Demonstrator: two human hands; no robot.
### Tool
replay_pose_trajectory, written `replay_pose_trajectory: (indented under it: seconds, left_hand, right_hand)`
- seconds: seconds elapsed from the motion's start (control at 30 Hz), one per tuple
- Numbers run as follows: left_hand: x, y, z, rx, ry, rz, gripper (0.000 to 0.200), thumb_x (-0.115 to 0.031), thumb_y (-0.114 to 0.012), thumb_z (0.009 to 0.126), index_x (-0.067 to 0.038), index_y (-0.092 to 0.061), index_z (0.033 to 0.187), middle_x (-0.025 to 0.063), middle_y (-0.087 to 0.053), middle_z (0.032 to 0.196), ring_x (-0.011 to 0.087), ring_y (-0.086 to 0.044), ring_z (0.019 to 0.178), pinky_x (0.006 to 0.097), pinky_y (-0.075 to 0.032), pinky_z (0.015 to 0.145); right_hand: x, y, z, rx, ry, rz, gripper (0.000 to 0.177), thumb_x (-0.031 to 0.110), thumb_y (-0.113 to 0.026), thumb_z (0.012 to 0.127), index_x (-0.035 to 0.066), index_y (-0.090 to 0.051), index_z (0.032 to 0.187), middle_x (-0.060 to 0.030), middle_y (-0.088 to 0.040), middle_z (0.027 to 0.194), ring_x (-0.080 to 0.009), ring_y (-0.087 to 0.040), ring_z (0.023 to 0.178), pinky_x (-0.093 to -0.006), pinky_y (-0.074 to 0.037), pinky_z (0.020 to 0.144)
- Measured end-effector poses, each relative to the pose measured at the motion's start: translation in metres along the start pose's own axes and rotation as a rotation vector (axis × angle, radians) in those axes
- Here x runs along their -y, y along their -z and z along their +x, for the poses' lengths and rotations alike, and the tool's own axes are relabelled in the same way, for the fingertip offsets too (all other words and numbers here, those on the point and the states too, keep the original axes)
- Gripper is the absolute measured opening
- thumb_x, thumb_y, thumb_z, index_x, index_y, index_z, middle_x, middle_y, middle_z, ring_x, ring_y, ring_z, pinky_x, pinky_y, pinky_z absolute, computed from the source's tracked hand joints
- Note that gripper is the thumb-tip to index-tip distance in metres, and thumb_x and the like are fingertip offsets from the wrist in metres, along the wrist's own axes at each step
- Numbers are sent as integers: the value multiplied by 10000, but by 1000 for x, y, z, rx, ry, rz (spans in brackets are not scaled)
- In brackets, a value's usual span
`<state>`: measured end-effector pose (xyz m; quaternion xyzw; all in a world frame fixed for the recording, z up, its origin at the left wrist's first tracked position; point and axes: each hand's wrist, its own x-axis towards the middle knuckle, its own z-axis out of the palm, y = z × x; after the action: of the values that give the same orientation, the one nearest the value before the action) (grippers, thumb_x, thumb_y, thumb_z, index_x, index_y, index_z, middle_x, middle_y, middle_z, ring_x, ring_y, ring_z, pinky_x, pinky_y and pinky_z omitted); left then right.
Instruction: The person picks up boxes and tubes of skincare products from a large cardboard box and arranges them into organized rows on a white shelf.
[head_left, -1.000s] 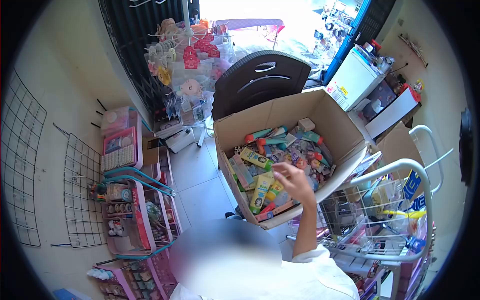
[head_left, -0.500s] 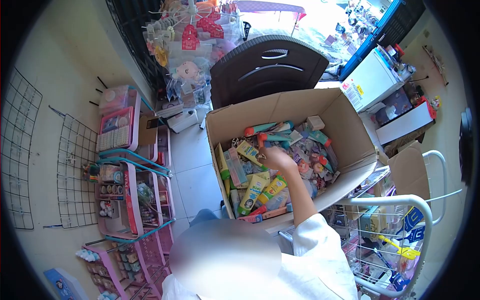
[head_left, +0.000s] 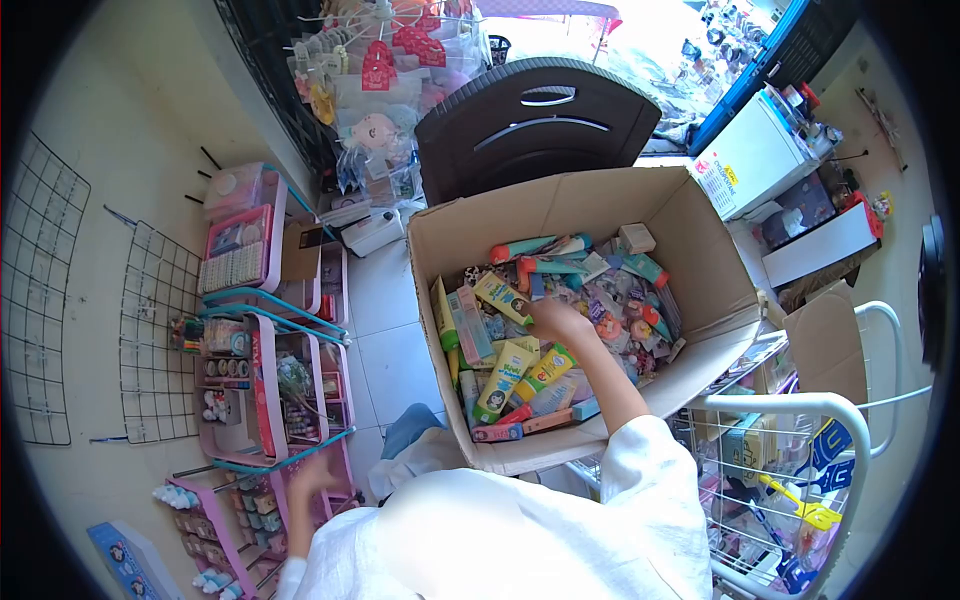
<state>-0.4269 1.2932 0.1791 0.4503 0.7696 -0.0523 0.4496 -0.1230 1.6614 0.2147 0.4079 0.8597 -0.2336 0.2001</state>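
My right hand [head_left: 559, 322] reaches into a big open cardboard box [head_left: 590, 190], its fingers bent round the lower end of a yellow tube [head_left: 500, 296]. The fingertips are hidden behind the hand. Around it lie more yellow and green tubes [head_left: 505, 382], a clear pink and blue pack [head_left: 471, 325], orange-capped teal tubes [head_left: 556, 268] and several small plastic-wrapped toys [head_left: 610, 322]. Away from the box, low on the left, my left hand [head_left: 316, 478] is slightly blurred, fingers stretched out, holding nothing that shows, beside the pink shelving.
A dark brown chair [head_left: 535, 130] stands right behind the box. Stacked pink and white bins [head_left: 262, 390] line the left wall near wire grids [head_left: 155, 335]. On the right, a white wire basket rack [head_left: 790, 402] presses close to the box, below a white cabinet [head_left: 755, 152].
My left hand has come into view at the lower left. My right hand stays at the yellow tube's end. The view has shifted slightly.
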Motion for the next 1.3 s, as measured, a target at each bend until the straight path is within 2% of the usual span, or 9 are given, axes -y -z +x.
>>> replay_pose_trajectory:
  seconds: [0.1, 0.17, 0.3, 0.43, 0.63, 0.73, 1.0, 1.13, 1.3]
  left_hand:
    - [-96, 95, 18, -412, -338, -178, 216, -127, -615, 692, 16, -510, 814, 92, -588, 680, 154, -576, 609, 269, -440, 543]
    - [-188, 140, 3, -388, -450, -285, 175, -147, -597, 693, 3, -526, 749, 114, -551, 596, 250, -540, 542, 336, -416, 539]
    - [-284, 123, 59, -185, -877, -67, 199, -182, -585, 737, 11, -540, 748, 109, -565, 587, 160, -558, 533, 292, -410, 485]
    - [-344, 73, 130, 289, -226, 399, 248, -160, -610, 677, -13, -573, 875, 106, -619, 771, 204, -610, 745, 345, -484, 665]
    - [-347, 48, 168, -74, -347, 587, 437, -143, -665, 622, -69, -551, 1037, 84, -518, 1105, 225, -537, 957, 379, -464, 728]
    - [-340, 44, 199, 183, -286, 795, 457, -231, -681, 591, -47, -569, 994, 99, -552, 1040, 248, -548, 923, 369, -446, 753]
    - [-340, 30, 185, 146, -479, 735, 450, -300, -709, 564, -47, -599, 919, 94, -594, 931, 240, -564, 878, 354, -451, 747]
    - [-336, 32, 183, 94, -531, 776, 513, -371, -725, 534, -36, -596, 900, 113, -590, 914, 246, -565, 869, 343, -455, 739]
    - [-336, 25, 175, 43, -579, 752, 599, -345, -734, 531, 12, -530, 966, 151, -565, 957, 277, -551, 895, 354, -454, 750]
  right_hand:
    - [-4, -19, 8, 96, -17, -19, 258, 101, -526, 656, 48, -583, 902, -172, -579, 887, -301, -567, 828, -387, -459, 694]
    - [-6, -24, 12, 145, -21, -92, 237, 68, -514, 648, 30, -602, 865, -167, -584, 897, -296, -572, 839, -381, -468, 689]
    - [2, -36, 9, 178, -13, -17, 260, 30, -537, 604, 145, -633, 817, -90, -604, 834, -261, -569, 820, -350, -461, 676]
    - [-6, -47, 8, 317, -26, -101, 305, 27, -584, 560, 156, -644, 829, -92, -607, 867, -266, -569, 817, -343, -466, 669]
    - [-44, -39, 8, -80, -204, -102, 235, 70, -591, 579, 103, -638, 807, -104, -607, 835, -275, -574, 804, -358, -470, 650]
    - [-58, -61, 28, -188, -84, 42, 204, 112, -608, 583, 65, -628, 781, -118, -605, 790, -283, -575, 794, -363, -471, 643]
    - [-46, -75, 37, 101, 106, 141, 325, 274, -664, 565, -3, -608, 724, -152, -593, 696, -304, -579, 686, -347, -462, 616]
    - [-41, -78, 50, -18, 265, -13, 339, 291, -651, 584, -13, -595, 723, -123, -602, 679, -252, -598, 616, -315, -474, 541]
    - [-27, -44, 32, 218, 112, 164, 283, 135, -663, 610, -45, -583, 814, -154, -609, 714, -197, -618, 595, -285, -504, 514]
